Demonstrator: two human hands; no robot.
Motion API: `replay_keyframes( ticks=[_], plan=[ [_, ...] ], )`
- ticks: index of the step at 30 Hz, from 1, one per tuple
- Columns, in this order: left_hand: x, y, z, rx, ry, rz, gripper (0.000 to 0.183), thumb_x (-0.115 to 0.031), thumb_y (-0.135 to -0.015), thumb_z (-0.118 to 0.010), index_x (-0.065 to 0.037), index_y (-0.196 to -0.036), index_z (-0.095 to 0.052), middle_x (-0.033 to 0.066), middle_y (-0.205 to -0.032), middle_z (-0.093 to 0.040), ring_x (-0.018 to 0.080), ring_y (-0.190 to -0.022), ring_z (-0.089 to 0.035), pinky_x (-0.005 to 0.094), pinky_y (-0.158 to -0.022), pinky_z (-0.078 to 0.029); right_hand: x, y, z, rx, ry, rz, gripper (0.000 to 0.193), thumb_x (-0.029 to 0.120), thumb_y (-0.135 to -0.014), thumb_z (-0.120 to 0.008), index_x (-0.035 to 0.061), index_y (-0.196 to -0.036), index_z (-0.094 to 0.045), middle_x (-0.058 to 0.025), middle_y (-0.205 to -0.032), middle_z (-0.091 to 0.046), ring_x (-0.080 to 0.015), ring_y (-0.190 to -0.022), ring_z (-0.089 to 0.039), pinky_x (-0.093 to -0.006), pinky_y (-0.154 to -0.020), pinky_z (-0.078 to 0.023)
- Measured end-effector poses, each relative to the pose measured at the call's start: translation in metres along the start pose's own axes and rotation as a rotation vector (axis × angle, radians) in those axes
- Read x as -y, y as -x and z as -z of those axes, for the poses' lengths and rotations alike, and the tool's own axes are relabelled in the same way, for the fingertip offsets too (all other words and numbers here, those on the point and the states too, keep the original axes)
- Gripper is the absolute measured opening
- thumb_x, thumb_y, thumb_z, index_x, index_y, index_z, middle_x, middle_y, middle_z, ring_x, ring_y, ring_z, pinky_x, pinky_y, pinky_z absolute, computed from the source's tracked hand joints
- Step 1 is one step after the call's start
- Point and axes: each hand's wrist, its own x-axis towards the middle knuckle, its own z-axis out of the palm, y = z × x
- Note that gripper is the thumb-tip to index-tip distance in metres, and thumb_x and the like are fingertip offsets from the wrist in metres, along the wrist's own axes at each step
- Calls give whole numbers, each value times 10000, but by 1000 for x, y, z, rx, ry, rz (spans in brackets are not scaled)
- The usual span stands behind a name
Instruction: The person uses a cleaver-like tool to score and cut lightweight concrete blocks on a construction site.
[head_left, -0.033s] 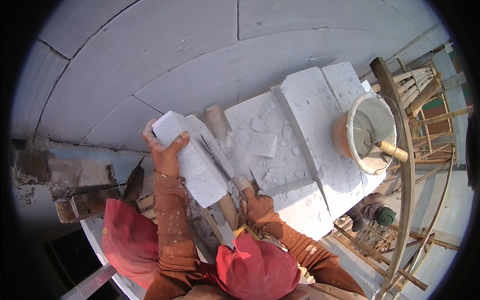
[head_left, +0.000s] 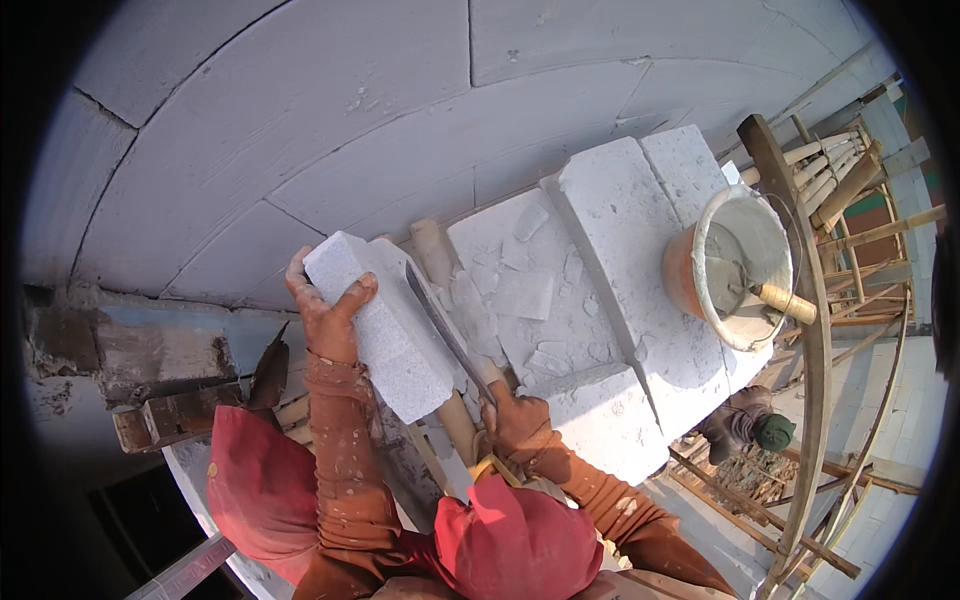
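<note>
My left hand (head_left: 330, 312) grips the upper left end of a white lightweight concrete block (head_left: 385, 340), thumb across its top and fingers over the far edge. The block stands tilted near the middle of the view. In my right hand (head_left: 518, 420) is the handle of a machete-like tool with a long, dark, slightly curved blade (head_left: 440, 315). That blade runs along the block's right side, with a narrow gap visible between them. Broken white chips (head_left: 525, 293) lie on the block surface to the right.
Large white blocks (head_left: 625, 215) stand to the right, holding a mortar bucket (head_left: 682, 268) with a wooden-handled tool (head_left: 785, 302) inside. A block wall (head_left: 400, 130) rises ahead. Past a wooden post (head_left: 815, 400) are bamboo scaffolding (head_left: 850, 240) and another person (head_left: 735, 425) below.
The machete blade has shifted slightly right, away from the block's side, and my right hand moved a little down with it. My left hand still holds the block in nearly the same place.
</note>
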Motion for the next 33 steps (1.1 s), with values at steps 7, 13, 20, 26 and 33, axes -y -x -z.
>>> replay_keyframes(
  ticks=[7, 13, 20, 26, 33],
  plan=[
    [9, 8, 5, -37, -103, -37, 777, -102, -676, -741, -12, -1319, -316, 145, -1129, -482, 224, -1010, -511, 338, -883, -437, 20, 7, 79, -549, -547, 255, 117, 124, -860, -520, 24, -914, -549, -76, -562, -542, -222, -487, -536, -330, -529, -449],
    [10, 6, 5, -17, -41, -26, 801, -117, -662, -759, -18, -1318, -310, 146, -1126, -482, 229, -1005, -509, 353, -888, -430, 8, 30, 11, 107, -62, -87, 119, 165, -833, -595, 52, -851, -564, -76, -532, -511, -283, -468, -537, -370, -491, -448],
    [6, 8, 9, -32, -83, -13, 810, -113, -659, -762, -11, -1321, -307, 151, -1127, -478, 227, -1011, -509, 342, -874, -442, 11, 21, 50, -263, -519, 65, 121, 143, -832, -579, 30, -833, -535, -118, -576, -547, -247, -551, -575, -326, -577, -463],
    [-1, 9, 2, -44, -48, 3, 791, -104, -656, -751, -13, -1312, -319, 144, -1127, -477, 226, -1006, -508, 355, -884, -436, 6, 24, -1, -114, -144, 80, 118, 152, -818, -585, 55, -862, -535, -119, -602, -564, -298, -531, -581, -408, -524, -469],
    [8, 11, 10, -48, -21, -21, 774, -98, -651, -751, -17, -1298, -334, 142, -1104, -492, 224, -1000, -512, 349, -877, -438, 18, 2, 54, -410, -88, 372, 179, 114, -824, -549, 8, -967, -531, -128, -807, -601, -273, -569, -564, -370, -515, -454]
  ],
)
